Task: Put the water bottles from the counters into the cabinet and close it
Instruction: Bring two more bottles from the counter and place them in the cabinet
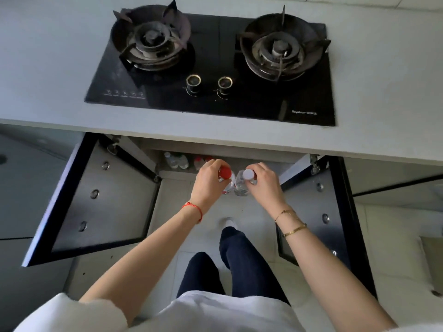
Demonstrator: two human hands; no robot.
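Note:
My left hand (209,182) grips a clear water bottle with a red cap (225,174) by its neck. My right hand (262,182) grips a clear bottle with a white cap (247,174) the same way. Both bottles hang upright, side by side and almost touching, just in front of the open cabinet (239,161) under the counter. Inside the cabinet, at the back left, stand several more bottles (177,160), some with white caps and some with red. Both cabinet doors, the left door (100,202) and the right door (330,212), are swung wide open.
A black two-burner gas hob (215,68) is set into the grey countertop (48,80) above the cabinet. My legs and one foot (230,221) stand on the tiled floor between the open doors.

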